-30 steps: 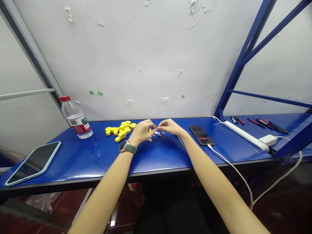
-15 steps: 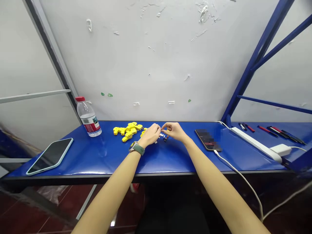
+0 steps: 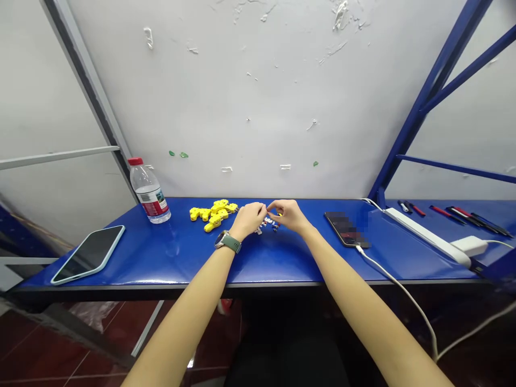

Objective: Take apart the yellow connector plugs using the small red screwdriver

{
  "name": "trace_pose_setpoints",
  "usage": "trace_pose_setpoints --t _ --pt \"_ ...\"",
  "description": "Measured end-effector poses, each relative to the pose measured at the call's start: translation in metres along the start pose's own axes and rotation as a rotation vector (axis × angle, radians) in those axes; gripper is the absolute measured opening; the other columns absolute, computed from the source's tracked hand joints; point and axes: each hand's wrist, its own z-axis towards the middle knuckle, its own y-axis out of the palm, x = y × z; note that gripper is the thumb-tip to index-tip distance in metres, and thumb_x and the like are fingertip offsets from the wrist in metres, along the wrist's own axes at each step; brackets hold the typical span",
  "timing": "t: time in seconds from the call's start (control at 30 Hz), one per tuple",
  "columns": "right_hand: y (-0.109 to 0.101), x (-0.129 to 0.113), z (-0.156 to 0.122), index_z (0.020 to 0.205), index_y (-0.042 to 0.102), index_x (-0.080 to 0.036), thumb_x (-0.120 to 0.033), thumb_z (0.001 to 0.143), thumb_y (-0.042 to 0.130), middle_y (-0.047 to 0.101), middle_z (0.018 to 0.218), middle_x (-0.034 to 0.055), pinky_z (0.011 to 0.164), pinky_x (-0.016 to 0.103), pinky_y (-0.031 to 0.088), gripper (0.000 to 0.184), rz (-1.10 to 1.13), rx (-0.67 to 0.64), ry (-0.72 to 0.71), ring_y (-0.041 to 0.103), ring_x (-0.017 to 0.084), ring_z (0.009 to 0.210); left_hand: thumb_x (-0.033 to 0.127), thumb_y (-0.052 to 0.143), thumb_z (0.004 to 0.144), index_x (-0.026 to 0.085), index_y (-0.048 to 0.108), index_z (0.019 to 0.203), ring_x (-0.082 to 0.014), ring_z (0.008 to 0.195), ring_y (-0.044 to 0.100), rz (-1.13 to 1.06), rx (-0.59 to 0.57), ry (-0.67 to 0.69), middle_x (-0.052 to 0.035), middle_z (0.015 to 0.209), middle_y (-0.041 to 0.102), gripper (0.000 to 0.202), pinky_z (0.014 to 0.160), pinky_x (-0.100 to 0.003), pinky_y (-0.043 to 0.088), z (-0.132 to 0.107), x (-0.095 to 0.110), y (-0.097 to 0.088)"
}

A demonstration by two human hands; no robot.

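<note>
Over the middle of the blue desk, my left hand (image 3: 250, 219), with a watch (image 3: 228, 241) on its wrist, is closed with fingers together. What it holds is hidden behind its fingers. Thumb and index finger of my right hand (image 3: 292, 216) form a pinch, their tips almost meeting the left fingertips; anything in them is too small to name. Just below and between both hands lie several small white pieces (image 3: 267, 221) and dark pieces (image 3: 276, 228). Left of my left hand is a loose cluster of yellow plastic pieces (image 3: 218, 213), some with thin metal parts.
A water bottle (image 3: 149, 192) and a light-framed phone (image 3: 89, 255) are on the left. To the right lie a charging phone (image 3: 344, 230), its white cable (image 3: 393, 283), a white power strip (image 3: 427, 236) and several pens (image 3: 470, 217). A wall (image 3: 258, 107) backs the desk (image 3: 282, 263).
The view has shifted slightly. Both hands stay close together over the small pieces, with only slight finger movement.
</note>
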Motion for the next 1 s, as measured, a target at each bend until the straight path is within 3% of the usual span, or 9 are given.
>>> trace_pose_setpoints --t 0.17,0.3,0.4,0.5,0.63,0.7,0.8,0.93,1.0 --pt "0.003 -0.001 0.000 0.086 0.074 -0.017 -0.024 0.082 0.066 0.048 0.063 -0.0042 0.061 0.025 0.033 0.011 -0.029 0.014 -0.013 0.039 0.011 0.059 0.046 0.037 0.103 0.019 0.051 0.056 -0.0147 0.057 0.044 -0.110 0.022 -0.073 -0.0015 0.053 0.049 0.057 0.058 -0.031 0.026 0.003 -0.004 -0.001" --pt "0.006 -0.003 0.000 0.085 0.073 -0.017 -0.021 0.080 0.065 0.053 0.065 -0.0029 0.062 0.025 0.034 0.010 -0.043 0.010 -0.042 0.040 0.011 0.059 0.046 0.044 0.100 0.018 0.048 0.049 -0.0132 0.052 0.039 -0.121 0.042 -0.121 0.0002 0.045 0.039 0.058 0.056 -0.031 0.026 0.004 -0.004 -0.002" --pt "0.008 -0.002 0.000 0.085 0.073 -0.017 -0.023 0.081 0.065 0.053 0.065 -0.0027 0.061 0.025 0.034 0.011 -0.028 0.023 -0.045 0.040 0.012 0.059 0.049 0.044 0.100 0.018 0.050 0.046 -0.0140 0.051 0.045 -0.168 0.035 -0.142 -0.0005 0.044 0.043 0.062 0.059 -0.030 0.032 0.003 -0.004 -0.005" --pt "0.008 -0.001 0.000 0.084 0.072 -0.017 -0.026 0.082 0.065 0.050 0.063 -0.0032 0.061 0.025 0.033 0.012 -0.017 0.047 -0.020 0.039 0.011 0.059 0.055 0.039 0.102 0.018 0.061 0.054 -0.0168 0.060 0.057 -0.240 0.043 -0.126 -0.0024 0.053 0.058 0.065 0.067 -0.029 0.040 0.001 -0.004 -0.006" --pt "0.005 -0.001 0.000 0.081 0.072 -0.016 -0.027 0.082 0.066 0.048 0.063 -0.0035 0.062 0.025 0.032 0.013 -0.032 0.071 0.023 0.040 0.011 0.060 0.044 0.052 0.099 0.018 0.066 0.079 -0.0173 0.074 0.060 -0.240 0.061 -0.016 -0.0023 0.078 0.069 0.035 0.071 -0.028 0.042 0.001 -0.008 -0.002" --pt "0.004 -0.001 0.000 0.082 0.072 -0.016 -0.027 0.083 0.066 0.048 0.062 -0.0036 0.062 0.026 0.032 0.013 -0.037 0.069 0.037 0.041 0.012 0.060 0.036 0.053 0.098 0.019 0.062 0.081 -0.0167 0.076 0.059 -0.214 0.061 0.036 -0.0026 0.083 0.068 0.025 0.071 -0.027 0.041 0.003 -0.010 0.001" --pt "0.004 -0.001 0.001 0.084 0.074 -0.016 -0.027 0.084 0.066 0.050 0.063 -0.0032 0.062 0.026 0.032 0.014 -0.023 0.061 0.041 0.041 0.012 0.061 0.030 0.043 0.101 0.019 0.054 0.075 -0.0164 0.073 0.054 -0.151 0.071 0.059 -0.0031 0.078 0.063 0.030 0.068 -0.029 0.037 0.005 -0.012 0.004" --pt "0.001 0.001 0.002 0.082 0.075 -0.016 -0.028 0.084 0.068 0.053 0.063 -0.0023 0.061 0.025 0.032 0.014 -0.004 0.047 0.043 0.042 0.011 0.061 0.038 0.036 0.103 0.020 0.051 0.068 -0.0163 0.065 0.049 -0.095 0.031 0.023 -0.0019 0.066 0.055 0.043 0.063 -0.030 0.031 0.005 -0.012 0.001" --pt "-0.002 0.001 0.000 0.083 0.076 -0.015 -0.026 0.083 0.068 0.056 0.063 -0.0020 0.061 0.025 0.032 0.014 -0.035 -0.044 0.066 0.043 0.011 0.060 0.044 0.038 0.103 0.020 0.054 0.065 -0.0165 0.062 0.049 -0.035 -0.027 0.001 -0.0021 0.063 0.055 0.047 0.061 -0.031 0.030 0.002 -0.011 -0.001"
